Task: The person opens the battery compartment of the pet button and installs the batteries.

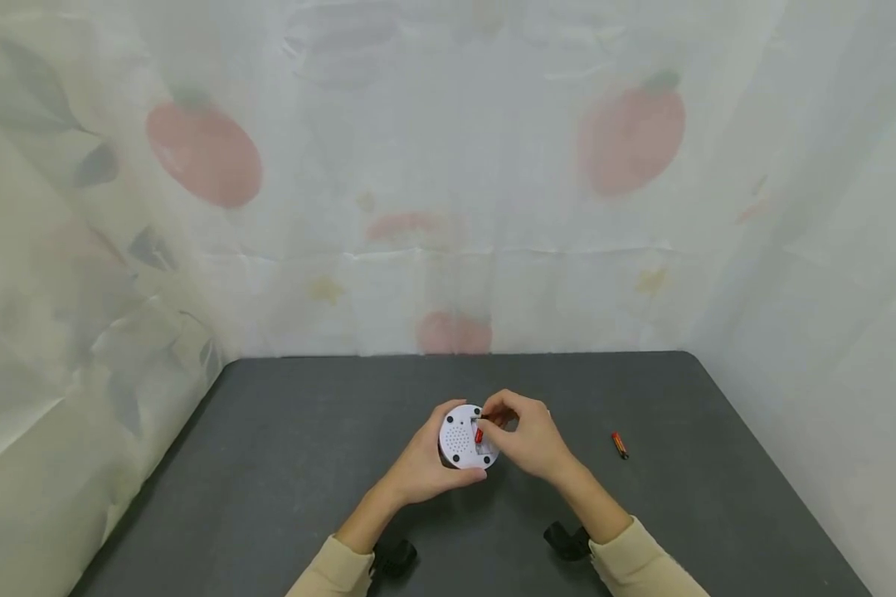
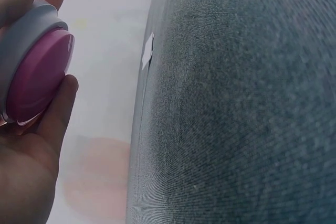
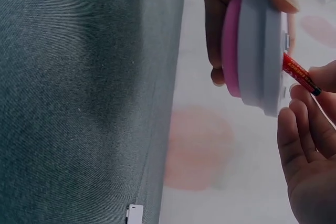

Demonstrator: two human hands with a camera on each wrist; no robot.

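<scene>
- Two hands work over one round device (image 1: 463, 437) held above the near centre of the dark worktop (image 1: 284, 464).
- Left hand (image 1: 421, 464): grips the device from its 7 o'clock side, fingers curled round the rim, thumb along the lower edge. In the left wrist view the palm and a fingertip cup the pink dome (image 2: 37, 74) of the device.
- Device: white back with a grid of small holes faces the head camera; pink dome faces away and down. In the right wrist view it shows edge-on, grey-white body (image 3: 260, 51) with the pink face toward the worktop.
- Right hand (image 1: 526, 435): at the 3 o'clock side of the device, fingers curled, pinching a red battery (image 1: 479, 434) at its outer end. The battery's other end touches the back of the device, at an angle, as the right wrist view shows (image 3: 299, 73).
- Whether the battery is seated in its bay cannot be told.
- Second battery (image 1: 620, 445): red-orange, lies flat on the worktop at 3 o'clock from the hands, well apart from them, untouched.
- Small white cover (image 3: 134, 214): lies flat on the worktop by its far edge, seen in both wrist views.
- Surround: a pale sheet (image 1: 448, 182) printed with red fruit and leaves hangs behind and beside the worktop.
- Both sleeves are beige; a black wrist mount (image 1: 567, 541) shows at each cuff.
</scene>
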